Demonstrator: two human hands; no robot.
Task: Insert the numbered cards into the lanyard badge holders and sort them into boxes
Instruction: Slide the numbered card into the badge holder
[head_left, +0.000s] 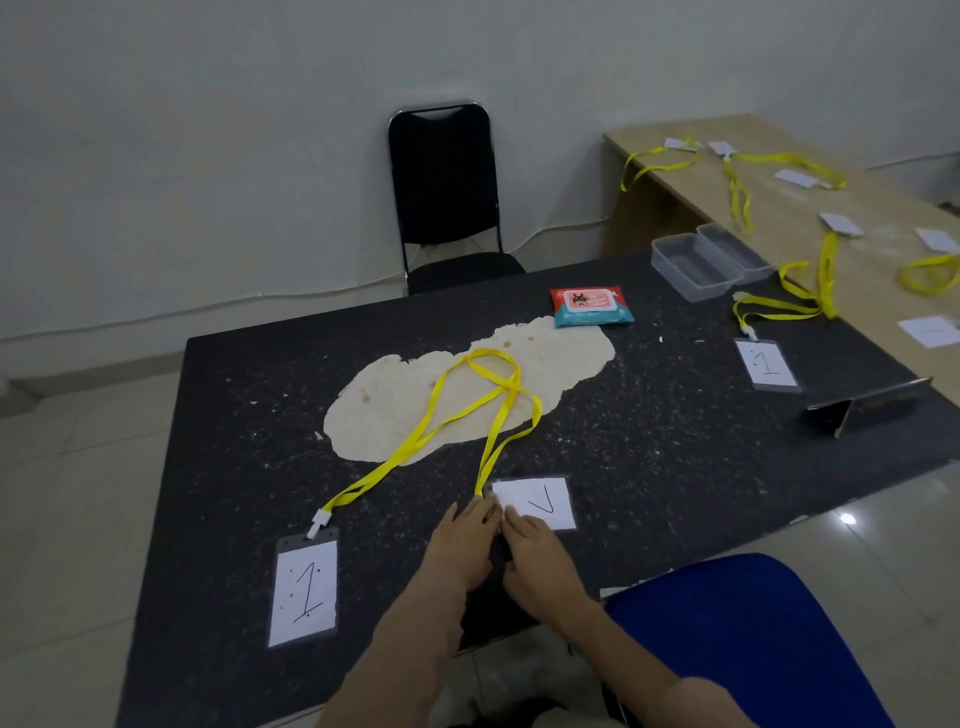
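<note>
A clear badge holder (540, 501) with a white card inside lies flat near the front of the dark table (675, 441). Its yellow lanyard (498, 410) loops back over a worn pale patch. My left hand (462, 540) pinches the holder's left end where the lanyard joins. My right hand (540, 561) presses fingertips on the holder's lower left edge. A second holder (304, 590) with a card marked 1 lies at the front left on its own yellow lanyard (410, 436). A third holder (768, 364) marked 1 lies at the right. Two clear boxes (696, 267) stand at the back right.
A red and teal wipes packet (591, 305) lies behind the patch. A phone on a stand (867, 408) sits at the right edge. A black chair (447, 197) stands behind the table. The wooden side table (779, 218) holds several lanyards and loose cards. A blue seat (737, 629) is at the lower right.
</note>
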